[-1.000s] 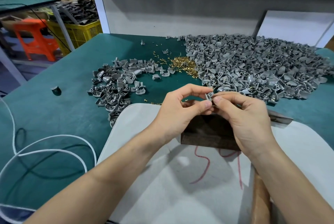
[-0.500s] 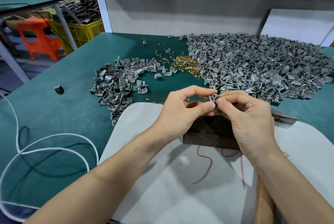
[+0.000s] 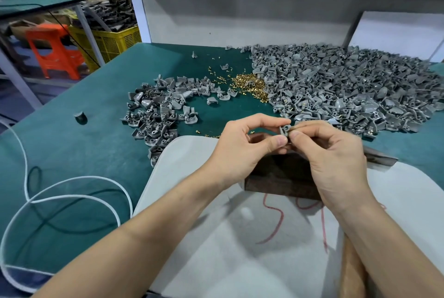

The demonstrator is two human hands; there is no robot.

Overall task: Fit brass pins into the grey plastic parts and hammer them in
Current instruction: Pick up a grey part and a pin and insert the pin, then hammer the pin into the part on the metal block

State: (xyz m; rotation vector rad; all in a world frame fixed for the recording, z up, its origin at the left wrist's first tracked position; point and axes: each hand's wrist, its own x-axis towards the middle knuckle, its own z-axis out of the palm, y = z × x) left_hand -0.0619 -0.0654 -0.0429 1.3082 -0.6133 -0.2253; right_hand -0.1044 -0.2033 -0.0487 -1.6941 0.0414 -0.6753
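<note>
Green felt covers the bench; nearest, over the dark block (image 3: 276, 177), the left hand (image 3: 242, 151) pinches a grey part (image 3: 285, 130) upright, long axis vertical. The right hand (image 3: 331, 160) has closed in, fingertips narrowed as if seating a pin, itself hidden. Behind lie brass pins (image 3: 249, 86) and unfitted parts (image 3: 348, 91).

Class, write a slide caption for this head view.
Both hands, left hand and right hand, pinch one grey plastic part above the dark block.
</note>
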